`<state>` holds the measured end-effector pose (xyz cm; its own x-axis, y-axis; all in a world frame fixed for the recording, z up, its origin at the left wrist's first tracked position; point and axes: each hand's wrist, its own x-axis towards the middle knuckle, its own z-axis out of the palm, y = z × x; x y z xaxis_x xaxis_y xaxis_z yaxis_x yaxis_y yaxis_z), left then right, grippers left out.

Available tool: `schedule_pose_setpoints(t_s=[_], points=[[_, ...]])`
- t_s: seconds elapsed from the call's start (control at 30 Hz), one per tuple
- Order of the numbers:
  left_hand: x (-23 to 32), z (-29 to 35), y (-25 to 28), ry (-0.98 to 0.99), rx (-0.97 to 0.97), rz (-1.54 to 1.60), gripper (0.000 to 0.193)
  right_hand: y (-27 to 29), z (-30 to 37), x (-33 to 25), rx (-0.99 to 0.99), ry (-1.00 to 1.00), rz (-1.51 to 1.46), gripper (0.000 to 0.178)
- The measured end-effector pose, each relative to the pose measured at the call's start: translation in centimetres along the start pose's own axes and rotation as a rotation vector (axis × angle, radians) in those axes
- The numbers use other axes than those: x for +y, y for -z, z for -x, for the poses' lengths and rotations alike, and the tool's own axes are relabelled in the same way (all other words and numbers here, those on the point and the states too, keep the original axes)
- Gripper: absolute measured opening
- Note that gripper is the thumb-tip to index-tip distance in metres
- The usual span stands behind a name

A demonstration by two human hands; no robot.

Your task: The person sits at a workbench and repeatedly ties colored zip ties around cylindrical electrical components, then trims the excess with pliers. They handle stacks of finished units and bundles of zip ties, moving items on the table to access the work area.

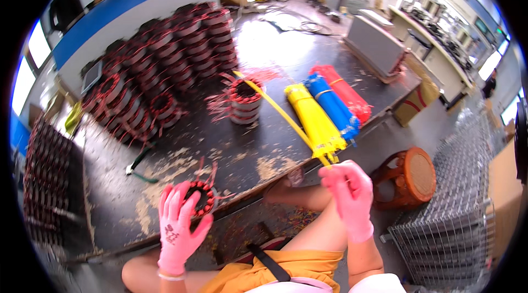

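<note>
My left hand (pixel 180 220), in a pink glove, grips a wound motor stator (pixel 205 200) near the table's front edge; a finger reaches over its round opening and red wires stick up from it. My right hand (pixel 350 189), also gloved in pink, is raised off the front edge with its fingertips pinched on the end of a long thin yellow tube (pixel 286 116). That tube slants far across the table, past another stator (pixel 245 103) with loose red wires. Beside my right hand lie tied bundles of yellow tubes (pixel 313 118), blue tubes (pixel 333 105) and red tubes (pixel 344 92).
Stacked stators (pixel 181 45) fill the table's back left, and more stand in a rack (pixel 47 172) at far left. A grey box (pixel 375 45) sits at the back right. A brown stool (pixel 410 177) and a wire cage (pixel 445 238) are on my right.
</note>
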<state>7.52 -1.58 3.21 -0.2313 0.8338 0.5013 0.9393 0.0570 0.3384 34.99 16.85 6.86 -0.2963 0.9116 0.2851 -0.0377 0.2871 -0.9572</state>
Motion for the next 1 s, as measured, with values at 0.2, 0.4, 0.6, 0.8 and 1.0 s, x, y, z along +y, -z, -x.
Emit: schedule_pose_setpoints(t_s=[0.2,0.4,0.6,0.8,1.0], points=[[2.5,-2.8,1.3,-0.551,0.130,-0.278,0.030,-8.6,0.9,-0.2,-0.589,0.513,0.322,0.013],[-0.3,-2.8,-0.2,0.111,0.063,0.133,0.021,-11.2,-0.8,5.1,-0.556,0.531,0.546,0.021],[-3.6,-1.4,-4.8,0.173,-0.097,0.112,0.018,-12.9,1.8,8.5,-0.647,0.608,0.856,0.013],[-3.7,-1.0,-4.2,0.220,-0.113,0.161,0.019,-13.2,3.3,10.2,-0.647,0.407,0.563,0.014],[-3.3,-2.2,-3.7,0.170,-0.095,0.386,0.025,-13.9,-4.2,8.7,-0.891,-0.542,0.132,0.032]])
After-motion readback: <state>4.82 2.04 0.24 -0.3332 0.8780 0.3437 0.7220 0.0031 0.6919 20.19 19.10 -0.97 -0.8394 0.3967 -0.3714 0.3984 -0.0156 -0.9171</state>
